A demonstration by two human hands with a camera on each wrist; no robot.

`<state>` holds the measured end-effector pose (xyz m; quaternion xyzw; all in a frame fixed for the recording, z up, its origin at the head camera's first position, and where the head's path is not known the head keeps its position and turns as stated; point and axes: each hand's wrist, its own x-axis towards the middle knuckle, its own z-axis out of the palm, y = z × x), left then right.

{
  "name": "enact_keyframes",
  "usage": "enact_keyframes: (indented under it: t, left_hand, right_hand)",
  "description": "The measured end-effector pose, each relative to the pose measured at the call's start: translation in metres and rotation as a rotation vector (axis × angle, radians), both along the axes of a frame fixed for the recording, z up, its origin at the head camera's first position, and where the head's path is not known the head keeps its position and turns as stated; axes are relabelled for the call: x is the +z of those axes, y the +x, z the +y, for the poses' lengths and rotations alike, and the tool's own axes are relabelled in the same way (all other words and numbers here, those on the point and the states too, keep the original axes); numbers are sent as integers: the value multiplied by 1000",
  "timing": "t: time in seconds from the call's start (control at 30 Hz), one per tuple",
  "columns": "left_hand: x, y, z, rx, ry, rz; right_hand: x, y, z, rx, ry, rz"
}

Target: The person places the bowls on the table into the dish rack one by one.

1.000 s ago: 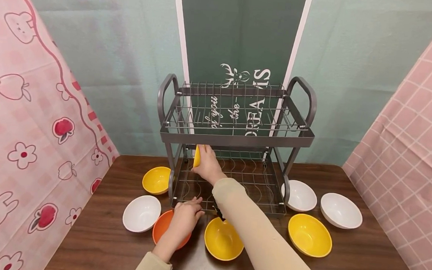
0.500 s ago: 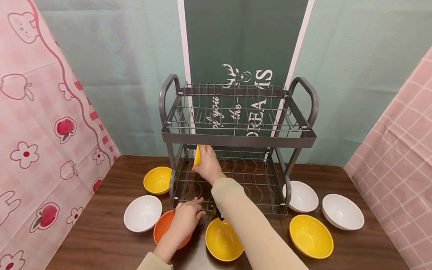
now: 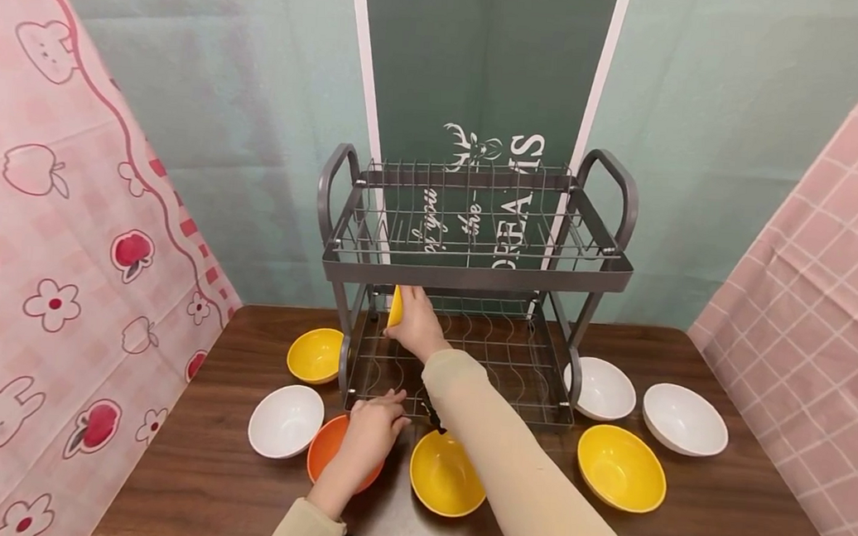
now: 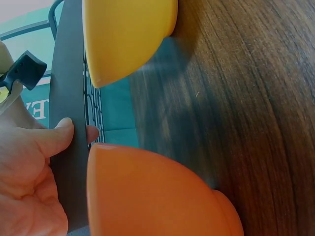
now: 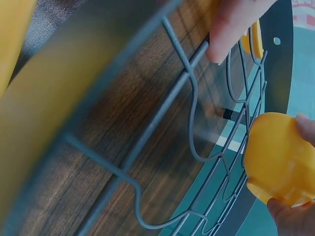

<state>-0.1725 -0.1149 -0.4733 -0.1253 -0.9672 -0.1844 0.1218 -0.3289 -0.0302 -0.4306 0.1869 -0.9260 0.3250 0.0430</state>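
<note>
Inside the lower tier of the dark grey dish rack (image 3: 476, 278), my right hand (image 3: 416, 325) holds a small yellow bowl (image 3: 395, 307) on its edge near the left side. The right wrist view shows fingertips and thumb on this yellow bowl (image 5: 275, 155), which stands against the wavy wires. My left hand (image 3: 373, 430) grips the front rail of that tier. In the left wrist view its thumb lies on one face of the rail (image 4: 69, 93), with a fingertip showing beyond. Below the left wrist sits an orange bowl (image 3: 327, 448), partly covered by the arm.
Left of the rack stand a yellow bowl (image 3: 314, 355) and a white bowl (image 3: 286, 422). Another yellow bowl (image 3: 447, 477) is in front. On the right are two white bowls (image 3: 603, 388) (image 3: 685, 420) and a yellow bowl (image 3: 620, 468). The rack's upper tier overhangs my right hand.
</note>
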Motion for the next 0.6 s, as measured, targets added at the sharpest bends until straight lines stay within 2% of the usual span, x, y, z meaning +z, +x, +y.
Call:
enact_keyframes:
  t: [0.3,0.5,0.6]
  left_hand:
    - [0,1,1,5,-2,-3]
    - [-1,1,1,0,-3,32]
    - [-1,1,0,2,1,28]
  right_hand:
    - [-1,0,-1,-1,-3,-16]
    - [0,1,-3,-10,-10,-7]
    - [-1,1,-4,-16,-16,-13]
